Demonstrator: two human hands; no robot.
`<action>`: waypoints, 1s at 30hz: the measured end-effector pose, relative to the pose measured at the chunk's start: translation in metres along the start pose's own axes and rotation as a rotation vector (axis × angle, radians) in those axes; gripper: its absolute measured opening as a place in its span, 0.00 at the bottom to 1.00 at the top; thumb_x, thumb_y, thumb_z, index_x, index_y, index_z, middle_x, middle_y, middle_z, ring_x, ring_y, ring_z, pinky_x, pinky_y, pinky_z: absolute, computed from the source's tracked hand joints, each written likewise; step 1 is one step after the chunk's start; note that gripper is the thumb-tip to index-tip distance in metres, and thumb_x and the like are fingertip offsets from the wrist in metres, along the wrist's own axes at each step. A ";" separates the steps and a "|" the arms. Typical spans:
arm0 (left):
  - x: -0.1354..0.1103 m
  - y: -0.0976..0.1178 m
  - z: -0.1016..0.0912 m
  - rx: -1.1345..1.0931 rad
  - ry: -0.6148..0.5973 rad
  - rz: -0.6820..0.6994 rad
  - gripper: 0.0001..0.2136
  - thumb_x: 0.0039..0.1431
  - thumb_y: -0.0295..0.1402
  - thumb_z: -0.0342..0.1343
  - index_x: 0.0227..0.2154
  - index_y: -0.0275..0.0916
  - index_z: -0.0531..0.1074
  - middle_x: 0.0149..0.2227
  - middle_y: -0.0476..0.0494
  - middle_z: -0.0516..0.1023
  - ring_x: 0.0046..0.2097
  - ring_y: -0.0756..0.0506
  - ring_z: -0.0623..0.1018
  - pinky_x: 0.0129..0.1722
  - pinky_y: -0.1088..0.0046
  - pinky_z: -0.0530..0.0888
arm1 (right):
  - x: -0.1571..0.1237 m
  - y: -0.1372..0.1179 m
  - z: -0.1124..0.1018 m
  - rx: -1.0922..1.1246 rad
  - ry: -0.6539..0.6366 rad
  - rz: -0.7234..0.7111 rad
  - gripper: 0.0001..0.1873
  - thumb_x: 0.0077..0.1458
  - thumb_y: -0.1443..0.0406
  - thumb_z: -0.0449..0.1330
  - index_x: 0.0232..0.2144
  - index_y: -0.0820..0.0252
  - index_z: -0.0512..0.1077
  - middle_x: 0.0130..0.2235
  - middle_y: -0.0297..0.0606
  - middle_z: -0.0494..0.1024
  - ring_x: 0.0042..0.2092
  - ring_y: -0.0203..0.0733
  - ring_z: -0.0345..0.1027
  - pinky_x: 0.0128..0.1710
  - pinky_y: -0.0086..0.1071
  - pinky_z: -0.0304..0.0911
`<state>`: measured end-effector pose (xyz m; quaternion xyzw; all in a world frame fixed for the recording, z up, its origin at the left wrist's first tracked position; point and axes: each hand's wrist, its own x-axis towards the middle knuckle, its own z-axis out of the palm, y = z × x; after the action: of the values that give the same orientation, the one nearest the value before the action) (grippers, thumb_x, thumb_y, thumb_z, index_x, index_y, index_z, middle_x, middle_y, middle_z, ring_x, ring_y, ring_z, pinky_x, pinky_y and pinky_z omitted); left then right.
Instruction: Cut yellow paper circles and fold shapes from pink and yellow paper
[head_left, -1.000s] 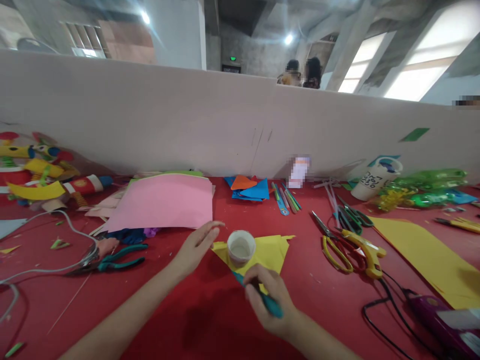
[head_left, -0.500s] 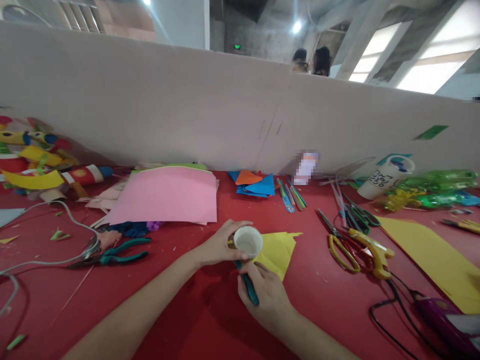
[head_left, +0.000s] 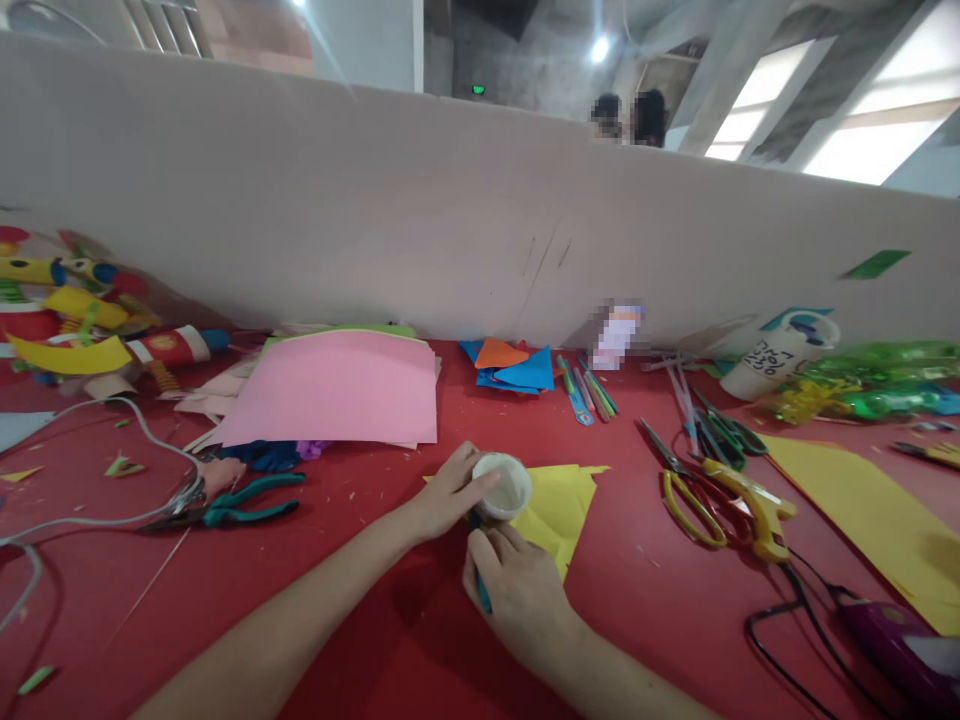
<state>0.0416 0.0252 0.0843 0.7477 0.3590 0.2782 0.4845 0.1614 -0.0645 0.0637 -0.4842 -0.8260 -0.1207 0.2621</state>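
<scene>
A white paper cup (head_left: 513, 494) stands with its open mouth tilted up towards me. Around its left side my left hand (head_left: 448, 497) is closed, the thumb lying over the rim. Just below the cup, my right hand (head_left: 517, 585) grips a tool with a teal handle (head_left: 484, 596). Most of this tool is hidden by my fingers and the cup, so its exact kind cannot be made out. Its upper end reaches the cup's lower left side. Creased yellow paper (head_left: 562, 515) lies behind and to the right of the cup.
Teal-handled pliers (head_left: 244, 502) and pink sheets (head_left: 337, 390) lie left. To the right are yellow-handled scissors (head_left: 694, 505), a yellow glue gun (head_left: 757, 505) with a cord, yellow sheets (head_left: 862, 520) and a purple device (head_left: 889, 640). A pale partition (head_left: 375, 210) bounds the red table.
My left thumb has moved up over the cup's rim, and the cup has turned slightly. My right hand has shifted a little left and covers more of the teal handle.
</scene>
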 end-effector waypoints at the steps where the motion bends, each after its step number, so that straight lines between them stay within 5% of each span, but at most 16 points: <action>1: 0.000 -0.001 0.001 -0.006 0.003 0.003 0.13 0.60 0.41 0.44 0.36 0.38 0.67 0.33 0.49 0.60 0.38 0.48 0.65 0.41 0.70 0.65 | 0.000 -0.001 0.000 -0.008 -0.003 -0.004 0.07 0.48 0.73 0.49 0.22 0.59 0.63 0.20 0.35 0.69 0.23 0.38 0.63 0.19 0.30 0.46; 13: 0.000 -0.008 0.003 -0.035 0.025 0.039 0.13 0.60 0.40 0.44 0.36 0.38 0.68 0.34 0.49 0.60 0.37 0.48 0.65 0.39 0.72 0.65 | -0.006 0.000 -0.005 -0.023 -0.026 -0.034 0.06 0.44 0.74 0.51 0.23 0.59 0.62 0.18 0.33 0.67 0.21 0.38 0.61 0.20 0.31 0.42; 22: -0.001 -0.006 0.003 -0.032 0.027 0.032 0.11 0.59 0.40 0.44 0.31 0.38 0.66 0.32 0.50 0.58 0.35 0.48 0.64 0.38 0.72 0.64 | -0.015 0.028 -0.021 0.324 -0.175 -0.027 0.07 0.52 0.73 0.46 0.25 0.59 0.60 0.23 0.35 0.68 0.26 0.38 0.62 0.25 0.28 0.53; 30: -0.001 -0.002 0.003 -0.076 0.041 -0.004 0.11 0.58 0.41 0.45 0.31 0.39 0.65 0.31 0.51 0.59 0.34 0.49 0.63 0.37 0.73 0.64 | -0.027 0.051 -0.024 0.666 -0.208 0.139 0.06 0.52 0.73 0.47 0.28 0.58 0.58 0.26 0.33 0.66 0.28 0.34 0.60 0.28 0.26 0.56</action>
<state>0.0431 0.0228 0.0815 0.7221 0.3596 0.3059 0.5056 0.2232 -0.0697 0.0665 -0.4368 -0.8074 0.2234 0.3277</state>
